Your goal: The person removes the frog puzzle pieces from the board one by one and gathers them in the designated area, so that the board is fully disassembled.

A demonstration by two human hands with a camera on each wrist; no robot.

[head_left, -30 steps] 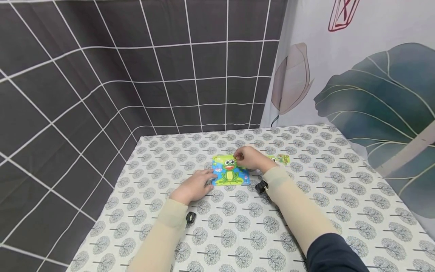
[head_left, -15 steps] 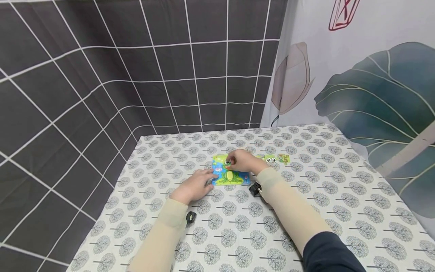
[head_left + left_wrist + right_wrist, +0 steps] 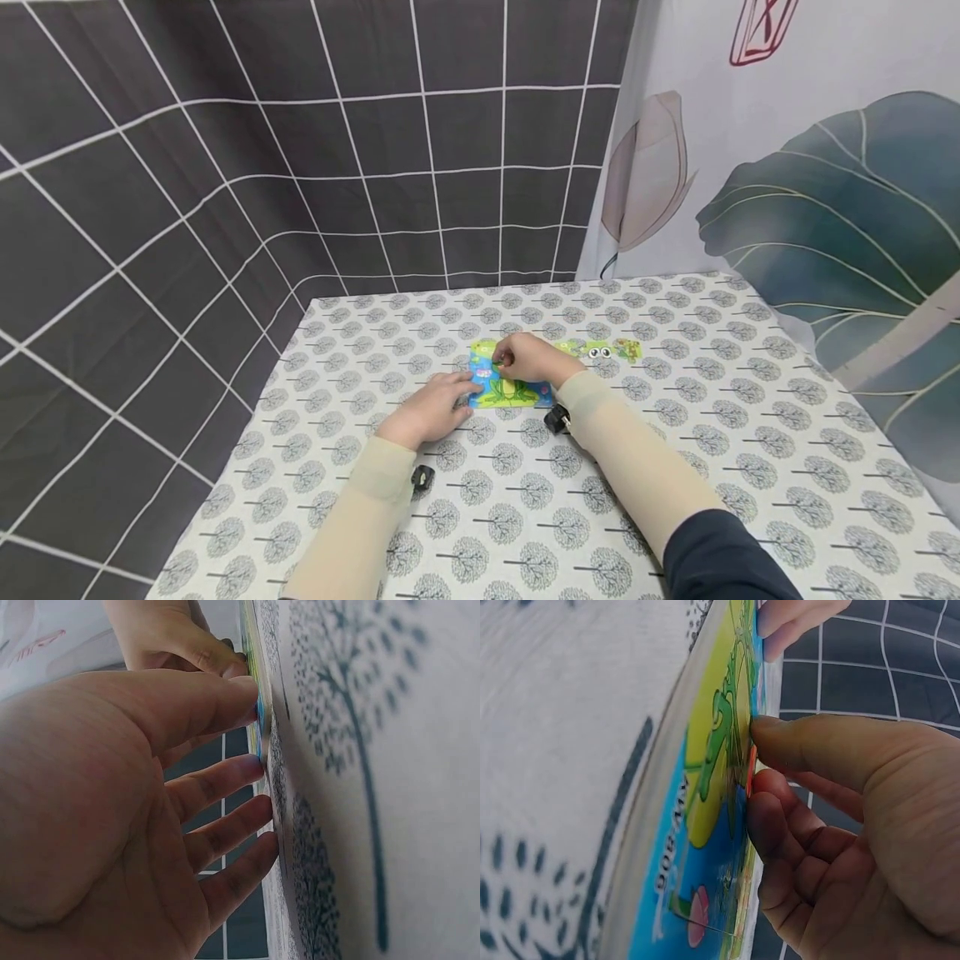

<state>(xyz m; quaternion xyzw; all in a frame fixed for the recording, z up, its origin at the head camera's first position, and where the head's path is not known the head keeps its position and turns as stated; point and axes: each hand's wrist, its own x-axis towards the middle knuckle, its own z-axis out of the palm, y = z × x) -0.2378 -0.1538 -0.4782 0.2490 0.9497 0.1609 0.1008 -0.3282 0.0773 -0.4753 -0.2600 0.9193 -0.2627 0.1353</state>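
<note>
A frog jigsaw puzzle (image 3: 517, 399) in a blue and yellow-green tray lies flat on the table. Bent over the frog's face is my right hand (image 3: 527, 358), which hides the face. In the right wrist view, its thumb and fingertips pinch a small puzzle piece (image 3: 752, 766) with a reddish edge, right at the puzzle's surface. My left hand (image 3: 433, 407) rests at the puzzle's left edge, fingers spread and fairly straight. Seen from the left wrist, its thumb and forefinger touch the puzzle's edge (image 3: 262, 724).
Right of the puzzle, partly behind my right hand, lie loose puzzle pieces: one with the frog's eyes (image 3: 600, 352), another patterned one (image 3: 627, 348) beside it. The tablecloth (image 3: 525, 500) has a tree print. A dark grid curtain (image 3: 465, 133) hangs behind.
My right hand has moved left from the puzzle's upper right part onto the frog's face, covering eyes and mouth. More of the loose pieces shows at right. The left hand has stayed put.
</note>
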